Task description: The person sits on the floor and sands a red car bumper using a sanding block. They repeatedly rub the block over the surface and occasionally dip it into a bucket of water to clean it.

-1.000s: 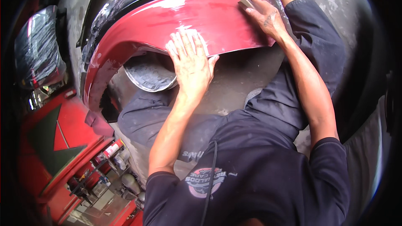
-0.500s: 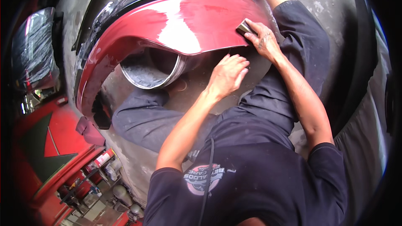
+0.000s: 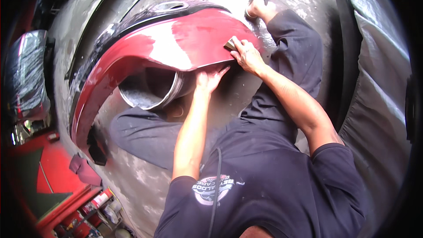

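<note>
A red car bumper (image 3: 207, 39) arches across the floor in front of me, glossy, with a pale patch of glare in its middle. My right hand (image 3: 247, 56) has its fingers wrapped round a small tan and dark sanding block (image 3: 229, 44), which rests on the panel near its right end. My left hand (image 3: 209, 79) is under the panel's near edge, palm up, with the thumb spread to the right. The edge covers the tips of its other fingers. I cannot tell whether they touch the underside.
A grey bucket (image 3: 147, 99) lies on its side under the arch, beside my bent leg. At the left are a plastic-covered dark part (image 3: 28, 72), a maroon cloth (image 3: 84, 169) and a red cabinet (image 3: 57, 167) with shelves of supplies. A grey sheet (image 3: 374, 101) hangs at the right.
The view has shifted, so the bumper sits lower and further left. My left hand has gone from in front of the near edge to beneath it, turning palm up. The right hand still holds the block.
</note>
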Action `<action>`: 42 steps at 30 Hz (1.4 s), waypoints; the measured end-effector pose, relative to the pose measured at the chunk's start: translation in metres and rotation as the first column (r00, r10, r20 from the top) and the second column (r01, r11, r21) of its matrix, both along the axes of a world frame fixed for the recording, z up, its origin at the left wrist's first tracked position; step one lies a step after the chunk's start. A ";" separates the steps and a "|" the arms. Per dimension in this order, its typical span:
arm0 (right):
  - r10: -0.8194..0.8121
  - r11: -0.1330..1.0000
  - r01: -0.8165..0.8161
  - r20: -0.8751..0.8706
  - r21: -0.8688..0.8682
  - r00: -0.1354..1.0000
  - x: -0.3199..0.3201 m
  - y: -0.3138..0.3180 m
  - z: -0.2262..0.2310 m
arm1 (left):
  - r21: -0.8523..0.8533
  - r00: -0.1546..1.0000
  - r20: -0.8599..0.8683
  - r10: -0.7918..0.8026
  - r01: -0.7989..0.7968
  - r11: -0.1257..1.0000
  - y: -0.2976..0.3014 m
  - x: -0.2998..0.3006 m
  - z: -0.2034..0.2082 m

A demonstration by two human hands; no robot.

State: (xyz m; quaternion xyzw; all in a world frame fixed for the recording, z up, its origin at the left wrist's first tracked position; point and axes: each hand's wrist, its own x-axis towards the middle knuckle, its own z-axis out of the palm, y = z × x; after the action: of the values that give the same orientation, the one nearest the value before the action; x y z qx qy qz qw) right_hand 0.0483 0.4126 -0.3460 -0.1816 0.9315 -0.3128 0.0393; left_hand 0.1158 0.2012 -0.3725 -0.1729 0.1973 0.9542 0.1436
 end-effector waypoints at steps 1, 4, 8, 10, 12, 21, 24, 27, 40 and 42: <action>0.010 1.000 -0.010 0.020 -0.011 1.000 0.000 0.002 -0.004 | 0.068 1.000 0.017 0.009 -0.010 0.998 -0.002 -0.002 -0.009; -0.007 1.000 0.007 -0.011 0.014 1.000 -0.011 0.010 -0.024 | 0.085 0.999 0.039 0.021 -0.024 0.996 0.012 -0.018 -0.026; -0.374 0.926 0.352 0.207 0.135 0.904 -0.074 0.033 -0.065 | 0.556 0.986 0.150 -0.069 -0.026 0.831 0.028 -0.033 -0.043; -0.482 0.864 0.475 0.000 0.165 0.876 -0.058 -0.021 -0.051 | 0.272 0.986 0.073 -0.147 0.122 0.955 0.020 -0.030 -0.044; -0.286 0.953 0.255 -0.203 -0.164 0.936 -0.014 -0.073 -0.004 | 0.330 0.989 0.110 -0.096 0.055 0.942 0.007 -0.019 -0.042; -0.602 0.799 0.581 0.223 0.158 0.767 -0.106 0.033 -0.075 | 0.216 0.984 0.115 -0.139 0.112 0.970 0.045 -0.032 -0.015; -0.476 0.879 0.476 0.126 0.025 0.871 -0.067 -0.026 -0.025 | 0.415 0.976 0.212 -0.043 -0.050 0.909 0.025 -0.025 -0.042; -0.182 0.967 0.167 -0.064 -0.191 0.981 -0.010 -0.059 0.031 | 0.661 0.873 0.460 -0.163 -0.215 0.719 -0.023 0.002 -0.108; -0.367 0.930 0.350 0.294 0.112 0.883 0.007 0.010 0.007 | 0.594 0.971 0.224 -0.087 -0.065 0.802 0.018 -0.021 -0.046; -0.620 0.785 0.539 0.358 0.305 0.698 -0.023 0.049 -0.082 | 0.390 0.982 0.169 -0.079 0.007 0.921 0.034 -0.025 -0.036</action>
State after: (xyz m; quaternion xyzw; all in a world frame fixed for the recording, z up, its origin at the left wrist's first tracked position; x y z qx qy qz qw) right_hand 0.0248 0.4620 -0.4284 0.2018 0.9306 -0.2578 0.1637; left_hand 0.0908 0.2347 -0.4086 -0.2229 -0.0057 0.9512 0.2133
